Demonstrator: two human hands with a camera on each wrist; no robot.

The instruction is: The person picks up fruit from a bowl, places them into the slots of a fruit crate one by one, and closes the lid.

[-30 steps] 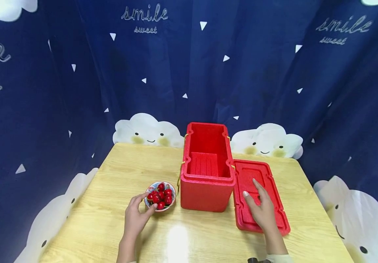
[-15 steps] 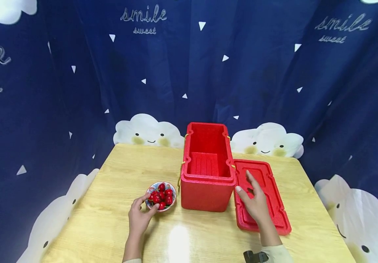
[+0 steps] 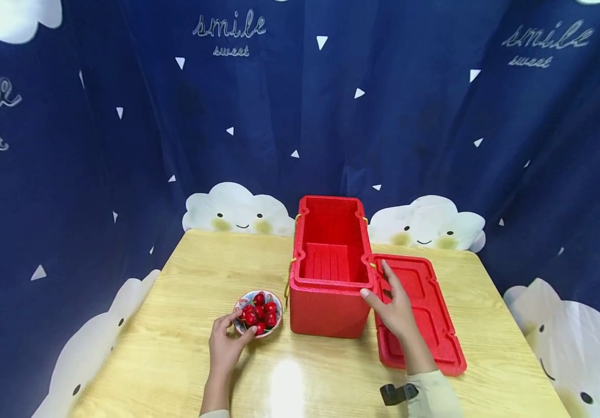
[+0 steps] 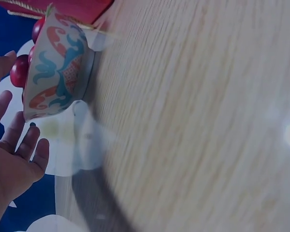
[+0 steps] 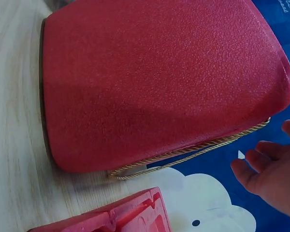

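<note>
- A dark blue curtain (image 3: 300, 104) with white clouds, triangles and "smile sweet" lettering is hanging behind the worktop.
- The pale wood-grain worktop (image 3: 174, 348) is carrying a box, a lid and a bowl.
- The red box (image 3: 326, 313) is standing upright near the middle, its top uncovered.
- The red lid (image 3: 430, 313) is lying flat just to the right of the box.
- The right hand (image 3: 396, 310) is hovering over the lid's near part by the box's front right corner, its fingers spreading wide and gripping nothing; whether the thumb is touching the box, one cannot tell.
- The left hand (image 3: 225, 347) is spanning the bowl's near left side, thumb and forefinger standing apart and the other fingers spreading loosely, holding nothing firmly; contact is staying unclear.
- The patterned bowl (image 4: 58, 63) is sitting upright just left of the box.
- A black device (image 3: 399, 395) is resting at the right sleeve.
- A twisted golden cord (image 5: 224, 141) is running along the box's side.
- Shiny red cherries (image 3: 260, 313) are filling the bowl, some showing above its rim.
</note>
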